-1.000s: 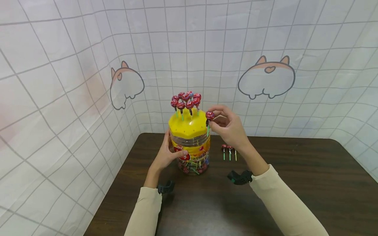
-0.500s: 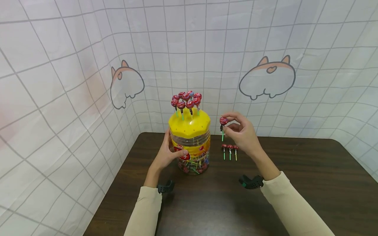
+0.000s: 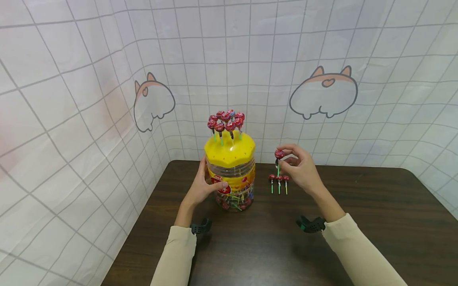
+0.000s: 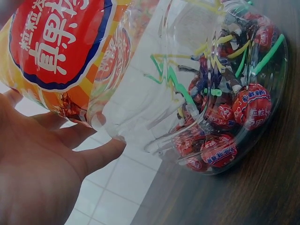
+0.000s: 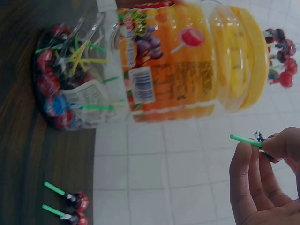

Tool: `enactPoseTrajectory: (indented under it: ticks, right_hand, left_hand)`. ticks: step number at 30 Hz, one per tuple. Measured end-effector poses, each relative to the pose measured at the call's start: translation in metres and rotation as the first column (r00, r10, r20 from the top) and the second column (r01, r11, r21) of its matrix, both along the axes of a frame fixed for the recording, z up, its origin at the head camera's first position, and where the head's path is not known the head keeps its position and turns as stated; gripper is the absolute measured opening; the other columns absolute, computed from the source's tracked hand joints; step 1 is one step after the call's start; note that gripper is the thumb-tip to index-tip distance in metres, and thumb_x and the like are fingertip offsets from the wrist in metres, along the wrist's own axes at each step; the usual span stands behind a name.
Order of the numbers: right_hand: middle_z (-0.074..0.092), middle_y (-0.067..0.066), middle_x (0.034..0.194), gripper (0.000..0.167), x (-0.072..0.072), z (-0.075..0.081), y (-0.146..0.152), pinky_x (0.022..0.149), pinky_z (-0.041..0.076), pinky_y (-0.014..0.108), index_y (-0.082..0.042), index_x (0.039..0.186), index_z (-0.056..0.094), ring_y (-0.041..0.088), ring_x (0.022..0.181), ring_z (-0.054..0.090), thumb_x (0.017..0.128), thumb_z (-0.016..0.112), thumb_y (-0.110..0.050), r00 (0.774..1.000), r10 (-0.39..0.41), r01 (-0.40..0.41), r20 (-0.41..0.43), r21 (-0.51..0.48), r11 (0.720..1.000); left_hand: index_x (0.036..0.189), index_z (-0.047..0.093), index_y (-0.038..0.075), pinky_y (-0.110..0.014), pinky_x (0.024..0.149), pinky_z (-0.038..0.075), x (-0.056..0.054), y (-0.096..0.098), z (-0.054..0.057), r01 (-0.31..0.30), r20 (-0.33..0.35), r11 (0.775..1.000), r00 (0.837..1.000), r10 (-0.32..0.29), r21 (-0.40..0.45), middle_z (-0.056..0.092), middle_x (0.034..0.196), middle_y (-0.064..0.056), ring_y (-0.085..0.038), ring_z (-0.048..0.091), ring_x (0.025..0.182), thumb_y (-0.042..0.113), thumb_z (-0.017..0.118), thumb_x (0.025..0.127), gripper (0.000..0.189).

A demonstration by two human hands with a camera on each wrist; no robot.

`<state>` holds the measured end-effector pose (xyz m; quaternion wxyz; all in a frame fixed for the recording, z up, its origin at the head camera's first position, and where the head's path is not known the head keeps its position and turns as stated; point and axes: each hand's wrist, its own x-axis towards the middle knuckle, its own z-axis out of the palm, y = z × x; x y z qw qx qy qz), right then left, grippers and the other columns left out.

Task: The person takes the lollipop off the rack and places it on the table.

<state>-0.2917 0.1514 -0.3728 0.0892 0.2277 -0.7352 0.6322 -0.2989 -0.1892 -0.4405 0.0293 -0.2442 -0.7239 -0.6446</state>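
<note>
My left hand point(image 3: 200, 190) grips the left side of a clear plastic candy jar point(image 3: 239, 183), its thumb across the front label. Several red-wrapped lollipops point(image 3: 229, 126) stand upright in the holes of the jar's yellow lid point(image 3: 230, 154). To the right of the jar, my right hand point(image 3: 301, 170) pinches a lollipop point(image 3: 279, 154) by its green stick, candy end up. Below that hand, three lollipops point(image 3: 279, 179) lie side by side on the table. More wrapped lollipops point(image 4: 253, 107) fill the jar's bottom in the left wrist view.
The dark wooden table point(image 3: 247, 246) reaches to a white grid-patterned cloth point(image 3: 264, 71) at the back and left. Unused small holes show along the lid's front edge. A black wrist strap point(image 3: 310, 224) sits on the right forearm, another strap point(image 3: 201, 227) on the left.
My right hand has moved right and down, away from the lid, carrying the lollipop to above the three on the table. My left hand and the jar have stayed put.
</note>
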Motion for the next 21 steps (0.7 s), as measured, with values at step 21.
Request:
enactPoseTrajectory:
  ticks: [21]
  right_hand:
    - [0.051,0.02,0.118,0.045,-0.014,-0.046,0.028,0.068,0.064,0.032,0.0,0.136,0.053,0.012,0.073,0.066,0.093,0.06,0.01,0.993,-0.053,0.046,0.109,0.062,0.997]
  left_hand:
    - [0.16,0.008,0.047,-0.056,0.109,0.049,0.004,0.0,0.003,-0.016,0.011,1.0,1.0,0.017,-0.01,0.04,0.155,-0.004,-0.03,0.048,0.137,0.023,0.082,0.087,0.106]
